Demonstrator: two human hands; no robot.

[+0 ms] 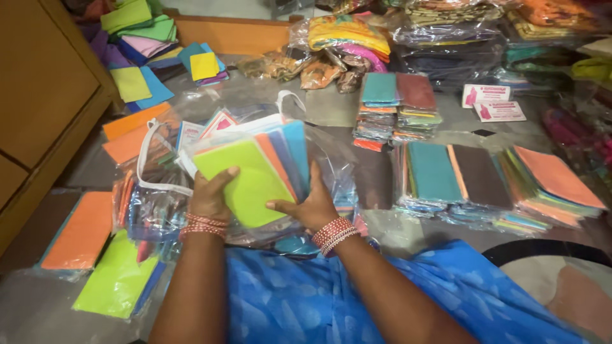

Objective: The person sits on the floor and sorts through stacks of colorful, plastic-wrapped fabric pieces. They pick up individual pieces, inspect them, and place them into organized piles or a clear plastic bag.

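Note:
Both my hands hold a bundle of folded cloth pieces (258, 172) wrapped in clear plastic, lime green on top with orange and blue edges fanned behind. My left hand (211, 194) grips its lower left edge, thumb on the green piece. My right hand (308, 205) supports the lower right side from beneath. Red bangles sit on both wrists. Under the bundle lies a clear plastic bag (153, 204) with white handles, full of more coloured pieces.
Stacks of folded cloth (395, 108) and flat packets (484, 178) lie to the right. Orange (80, 232) and lime green packets (118, 277) lie at lower left. A wooden cabinet (44, 89) stands left. Wrapped fabrics (347, 38) are piled behind. Blue cloth (306, 299) covers my lap.

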